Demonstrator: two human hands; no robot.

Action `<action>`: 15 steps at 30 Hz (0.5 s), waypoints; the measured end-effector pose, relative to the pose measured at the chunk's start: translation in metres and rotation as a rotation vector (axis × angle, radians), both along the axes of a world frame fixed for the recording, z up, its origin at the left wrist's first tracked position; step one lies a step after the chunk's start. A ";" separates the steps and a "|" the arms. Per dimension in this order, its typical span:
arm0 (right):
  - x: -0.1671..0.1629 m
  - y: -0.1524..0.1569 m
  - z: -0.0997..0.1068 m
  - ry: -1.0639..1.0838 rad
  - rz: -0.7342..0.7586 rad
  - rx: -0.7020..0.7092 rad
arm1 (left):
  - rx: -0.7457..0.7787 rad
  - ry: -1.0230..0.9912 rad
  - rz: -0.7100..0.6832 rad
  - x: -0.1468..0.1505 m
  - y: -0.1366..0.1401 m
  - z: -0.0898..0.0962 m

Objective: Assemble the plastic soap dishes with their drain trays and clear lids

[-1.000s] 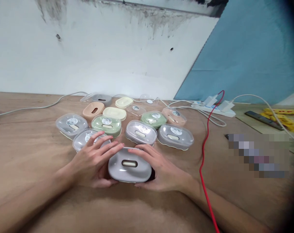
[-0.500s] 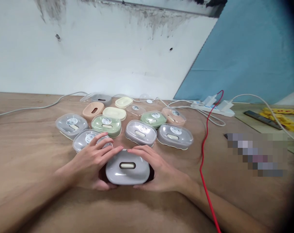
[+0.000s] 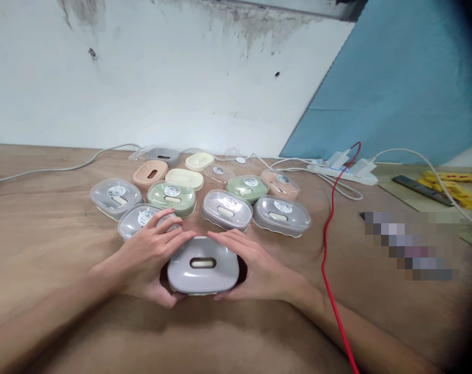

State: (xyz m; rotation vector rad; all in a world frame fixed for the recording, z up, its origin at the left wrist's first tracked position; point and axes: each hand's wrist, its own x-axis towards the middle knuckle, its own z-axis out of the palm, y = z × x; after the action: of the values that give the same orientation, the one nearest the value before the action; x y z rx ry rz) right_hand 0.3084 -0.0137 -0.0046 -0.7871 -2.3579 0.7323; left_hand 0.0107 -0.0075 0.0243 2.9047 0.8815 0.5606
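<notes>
A grey oval lidded box (image 3: 203, 275) with a slot in its top is between my two hands at the near middle of the table. My left hand (image 3: 152, 259) grips its left side, thumb at the near edge and fingers at the far edge. On the opposite side my right hand (image 3: 255, 265) holds it the same way. Something pale shows inside the slot. Just beyond my left fingers stands a grey box with a clear cover (image 3: 132, 221), partly hidden by that hand. Another covered grey box (image 3: 227, 210) stands beyond the held one.
More covered boxes, grey (image 3: 281, 215), green (image 3: 171, 197) and peach (image 3: 279, 184), stand behind. Cream lids (image 3: 184, 179) and a peach lid (image 3: 150, 172) lie farther back. A red cable (image 3: 329, 280) crosses at right, near a power strip (image 3: 360, 175). A blurred-out object (image 3: 410, 246) lies far right.
The grey box has tilted slightly between my hands, its near rim now showing a pale lower edge. My left fingers have shifted a little. The whole view has moved slightly.
</notes>
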 end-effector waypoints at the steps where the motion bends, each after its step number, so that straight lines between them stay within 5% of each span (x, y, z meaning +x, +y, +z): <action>1: -0.001 0.000 0.000 0.001 -0.002 -0.002 | -0.002 0.010 0.001 0.000 0.000 0.000; 15: 0.000 0.001 0.001 0.012 0.015 -0.043 | 0.046 -0.041 -0.026 -0.004 0.000 -0.003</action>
State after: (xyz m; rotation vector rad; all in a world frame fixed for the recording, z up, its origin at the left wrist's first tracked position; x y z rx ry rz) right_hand 0.3080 -0.0129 -0.0034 -0.7821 -2.3467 0.7938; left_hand 0.0072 -0.0071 0.0212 2.9294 0.8359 0.6447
